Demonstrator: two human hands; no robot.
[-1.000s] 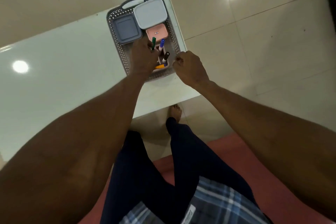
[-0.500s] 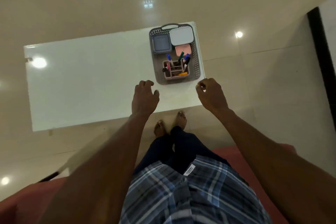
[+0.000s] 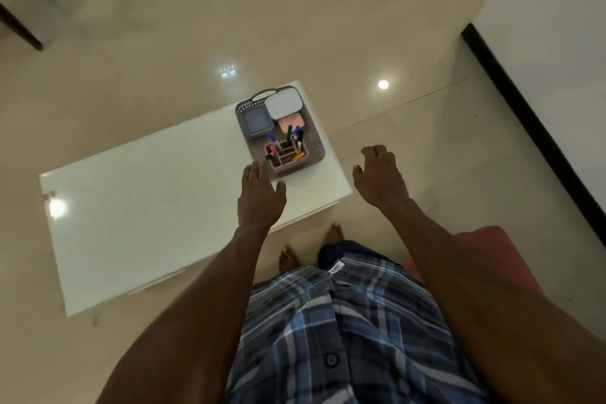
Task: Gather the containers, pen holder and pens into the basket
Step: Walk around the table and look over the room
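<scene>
Left hand [image 3: 259, 197] spread, empty, right hand [image 3: 380, 178] loosely curled, empty

Blue plaid shirt [image 3: 344, 331], dark trousers [image 3: 331, 254], bare feet [image 3: 333, 233]

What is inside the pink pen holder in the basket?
The pen holder holds several pens with blue, green, dark and red caps, plus something yellow-orange. Their lower parts are hidden by its walls.

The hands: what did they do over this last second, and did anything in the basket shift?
Both hands pulled back from the basket. The left hand, which was at the pens in the pen holder, let go and now hangs open over the table. The right hand is off to the side, empty. Containers, holder and pens kept their places.
</scene>
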